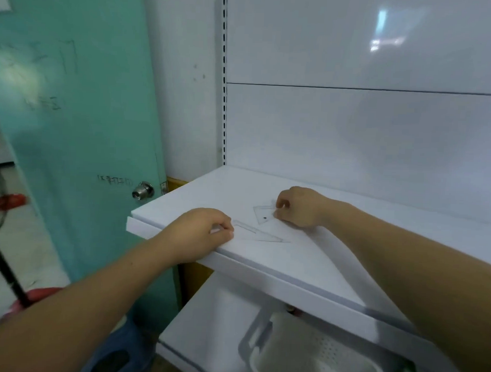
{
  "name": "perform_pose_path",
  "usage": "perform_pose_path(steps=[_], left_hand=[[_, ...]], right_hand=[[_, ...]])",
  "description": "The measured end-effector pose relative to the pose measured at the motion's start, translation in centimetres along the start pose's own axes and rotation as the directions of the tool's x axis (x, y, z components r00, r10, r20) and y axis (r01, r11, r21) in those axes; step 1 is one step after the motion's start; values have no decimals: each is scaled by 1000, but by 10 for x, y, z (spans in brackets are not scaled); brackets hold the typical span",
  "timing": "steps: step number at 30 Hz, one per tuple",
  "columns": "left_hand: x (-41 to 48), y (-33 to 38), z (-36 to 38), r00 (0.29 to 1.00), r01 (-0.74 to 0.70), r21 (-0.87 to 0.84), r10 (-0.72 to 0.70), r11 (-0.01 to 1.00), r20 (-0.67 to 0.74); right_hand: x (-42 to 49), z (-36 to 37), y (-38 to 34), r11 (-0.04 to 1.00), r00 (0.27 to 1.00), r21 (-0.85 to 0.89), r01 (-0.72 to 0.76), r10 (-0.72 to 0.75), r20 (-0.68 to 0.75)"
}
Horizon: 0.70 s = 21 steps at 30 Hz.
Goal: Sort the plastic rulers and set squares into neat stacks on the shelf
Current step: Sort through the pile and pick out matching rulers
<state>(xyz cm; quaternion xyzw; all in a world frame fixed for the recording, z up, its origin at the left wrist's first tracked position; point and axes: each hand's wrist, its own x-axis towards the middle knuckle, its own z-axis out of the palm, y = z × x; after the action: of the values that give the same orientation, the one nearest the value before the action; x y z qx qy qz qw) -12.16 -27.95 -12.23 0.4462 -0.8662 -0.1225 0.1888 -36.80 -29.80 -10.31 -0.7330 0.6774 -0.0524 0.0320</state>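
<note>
The shelf [210, 195] in mid-frame is plain white, and so is the glossy back panel [352, 128] above it, which carries a pale bluish glare at upper right. The upright strip [224, 73] is white with a column of black slots. Both plastic pieces are clear and colourless: the long set square [260, 234] shows only faint grey edges, and the smaller set square [263, 215] has one dark dot. On the left, the door [88, 124] is mint green with dark scribbles, and its knob [143, 190] is silver. At lower right, the basket [316, 355] is white with a dotted perforation pattern.

Shelf [305, 260] glossy white, smooth; set squares [261, 213] clear plastic; doorknob [143, 190] shiny metal.
</note>
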Motion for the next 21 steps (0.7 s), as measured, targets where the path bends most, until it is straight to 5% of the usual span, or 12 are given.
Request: perform_pose_path(steps=[21], left_hand=[[-36,-58,-21,995,-8,-94,-1,996,-98]], right_hand=[[-109,25,-95,986,974,9,-165,164,-156]])
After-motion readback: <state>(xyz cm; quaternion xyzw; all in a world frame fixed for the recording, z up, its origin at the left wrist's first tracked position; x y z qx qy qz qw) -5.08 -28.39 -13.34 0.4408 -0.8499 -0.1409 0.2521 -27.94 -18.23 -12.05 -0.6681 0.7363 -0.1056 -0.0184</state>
